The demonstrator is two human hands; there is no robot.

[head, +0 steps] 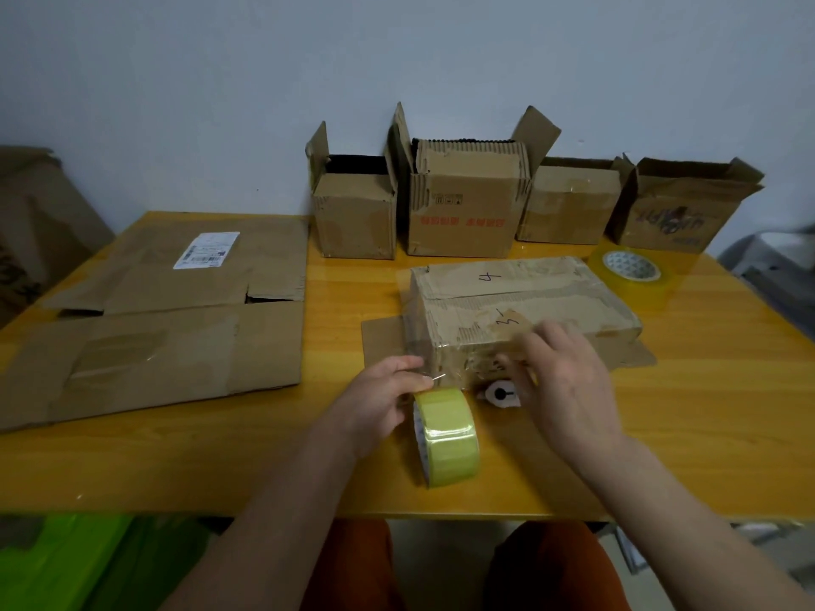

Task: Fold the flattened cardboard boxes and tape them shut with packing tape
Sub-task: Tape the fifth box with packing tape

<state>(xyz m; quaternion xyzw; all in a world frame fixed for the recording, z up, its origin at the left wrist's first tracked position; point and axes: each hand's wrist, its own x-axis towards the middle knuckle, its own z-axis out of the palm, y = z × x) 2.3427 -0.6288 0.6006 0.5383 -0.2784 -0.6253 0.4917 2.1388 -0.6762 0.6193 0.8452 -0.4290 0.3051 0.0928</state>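
- The left hand grips the yellow tape roll, which stands on edge on the wooden table, a clear strip running up to the box.
- The right hand rests with relaxed fingers against the near face of the folded cardboard box.
- Flattened cardboard boxes lie to the left.
- Four open-topped boxes line the wall, a second tape roll beside them.

Light was dim and even, shadows soft. The table showed faint sheen toward 3 o'clock. Wide-angle bending curved the edges; corners at 4 and 8 o'clock were blurred.
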